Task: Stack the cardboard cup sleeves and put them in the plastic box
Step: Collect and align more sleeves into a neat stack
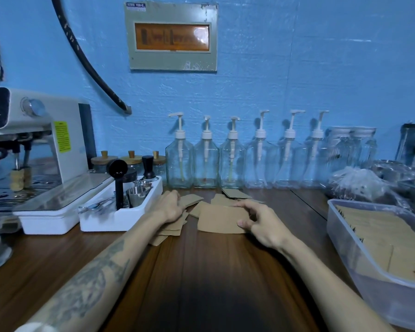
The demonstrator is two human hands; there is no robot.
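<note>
Several flat brown cardboard cup sleeves lie scattered on the wooden counter (209, 271). My right hand (259, 224) pinches the right end of a small stack of sleeves (217, 220) in the middle. My left hand (169, 204) rests fingers-down on loose sleeves (189, 200) further left; other sleeves (171, 230) lie under its wrist. A few more sleeves (236, 193) sit near the bottles. The clear plastic box (352, 250) stands at the right, with sleeves (383, 233) lined up inside it.
A row of clear pump bottles (206, 161) lines the blue wall. A white tray of metal tools and a black scoop (120, 204) sits left of my hands, beside a white espresso machine (41, 149). Plastic bags (364, 183) lie behind the box.
</note>
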